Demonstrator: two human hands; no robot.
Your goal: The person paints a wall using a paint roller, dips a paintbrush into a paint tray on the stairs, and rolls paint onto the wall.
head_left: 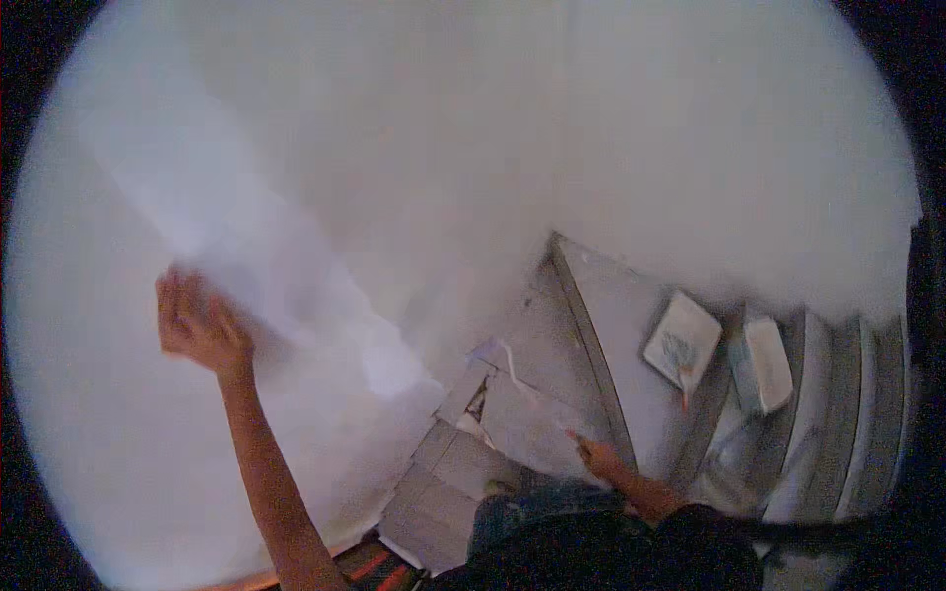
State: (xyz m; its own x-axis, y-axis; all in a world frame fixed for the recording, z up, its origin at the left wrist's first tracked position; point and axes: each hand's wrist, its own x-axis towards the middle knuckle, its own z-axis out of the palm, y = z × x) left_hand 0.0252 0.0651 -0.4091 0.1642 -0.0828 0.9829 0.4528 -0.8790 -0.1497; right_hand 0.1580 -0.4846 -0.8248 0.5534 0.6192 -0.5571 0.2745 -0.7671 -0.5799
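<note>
My left hand (203, 321) is raised against the white wall at the left, its fingers bent. Blur hides whether it holds anything. Low at the right of centre, my right hand (602, 458) is closed around the reddish end of a thin tool that looks like a small paint roller (521, 384). The tool's pale rod reaches up and left towards the foot of the wall. To the right, a white tray (701, 325) lies on a stair, with a red-handled tool (686, 380) in it. Beside the tray stands a pale, open-looking container (768, 366).
Winder stairs (595, 354) fan out from the wall corner, and more steps (820, 421) run along the right. Tiled flooring (443, 480) lies below me, with a small scrap or gap near the wall. Something with red stripes (380, 565) sits at the bottom edge.
</note>
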